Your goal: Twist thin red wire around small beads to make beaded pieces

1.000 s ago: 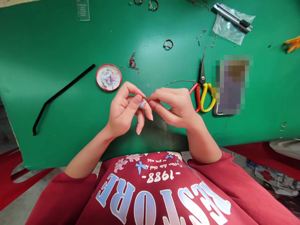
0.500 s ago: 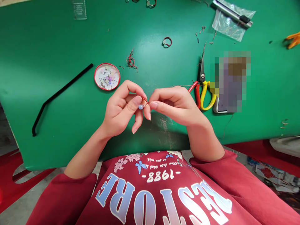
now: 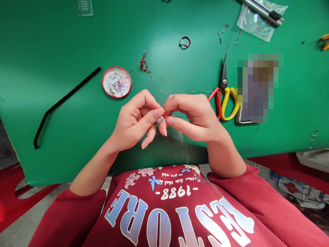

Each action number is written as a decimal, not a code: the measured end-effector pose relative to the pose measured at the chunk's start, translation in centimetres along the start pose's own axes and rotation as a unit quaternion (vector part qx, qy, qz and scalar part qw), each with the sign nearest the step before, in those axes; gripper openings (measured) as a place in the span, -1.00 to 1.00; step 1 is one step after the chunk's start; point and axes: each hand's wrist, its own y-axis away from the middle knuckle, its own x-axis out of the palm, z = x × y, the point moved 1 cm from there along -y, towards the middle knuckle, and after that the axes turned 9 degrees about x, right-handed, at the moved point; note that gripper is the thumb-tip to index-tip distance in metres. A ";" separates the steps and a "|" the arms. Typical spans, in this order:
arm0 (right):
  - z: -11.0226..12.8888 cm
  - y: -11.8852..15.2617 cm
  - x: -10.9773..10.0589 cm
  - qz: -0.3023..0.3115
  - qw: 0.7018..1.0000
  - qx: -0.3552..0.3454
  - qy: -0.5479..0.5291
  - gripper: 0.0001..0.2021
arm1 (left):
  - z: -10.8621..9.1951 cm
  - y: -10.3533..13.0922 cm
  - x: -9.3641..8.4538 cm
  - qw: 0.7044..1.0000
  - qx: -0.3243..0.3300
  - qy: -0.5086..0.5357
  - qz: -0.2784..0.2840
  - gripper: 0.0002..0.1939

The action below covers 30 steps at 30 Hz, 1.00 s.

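My left hand (image 3: 136, 120) pinches a small beaded cord ring between thumb and forefinger; its pale blue bead (image 3: 159, 120) shows just below the thumb tip. Red cord (image 3: 165, 116) of the ring sticks out between my two hands. My right hand (image 3: 194, 116) is closed at this cord, thumb and forefinger at its end, the exact grip partly hidden. A thin dark thread (image 3: 181, 117) trails to the right under the right fingers. Both hands are held just above the table's near edge.
On the green table (image 3: 64, 48) lie a red-rimmed lid (image 3: 103, 85) of beads, a bent black strip (image 3: 69, 91), tangled red cord (image 3: 144, 63) and a finished-looking ring (image 3: 189, 42). To the right are red-and-yellow-handled scissors (image 3: 224, 82), a blurred phone-like slab (image 3: 257, 92) and a plastic bag (image 3: 257, 25).
The ring and bead have shifted slightly right and down with my left fingers. My left thumb covers more of the ring, and my right thumb has lowered a little. The view has shifted slightly.
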 end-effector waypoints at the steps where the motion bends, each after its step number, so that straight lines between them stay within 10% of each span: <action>1: 0.0 0.0 -0.1 0.037 0.997 0.020 -0.061 -0.82 | -0.1 0.0 0.0 1.000 -0.012 -0.018 0.013 -0.68; 7: 0.1 0.2 -0.5 0.171 0.937 0.127 -0.275 -0.76 | -0.9 0.1 -0.3 0.992 -0.038 -0.097 0.069 -0.63; 17: 0.7 0.2 -0.5 0.069 0.975 0.136 -0.163 -0.72 | -0.7 -0.6 -0.1 0.994 -0.012 -0.098 0.036 -0.60; 30: 0.2 -0.6 -0.4 0.124 0.958 0.140 -0.215 -0.60 | -0.3 -0.3 0.3 0.998 -0.050 -0.037 0.027 -0.66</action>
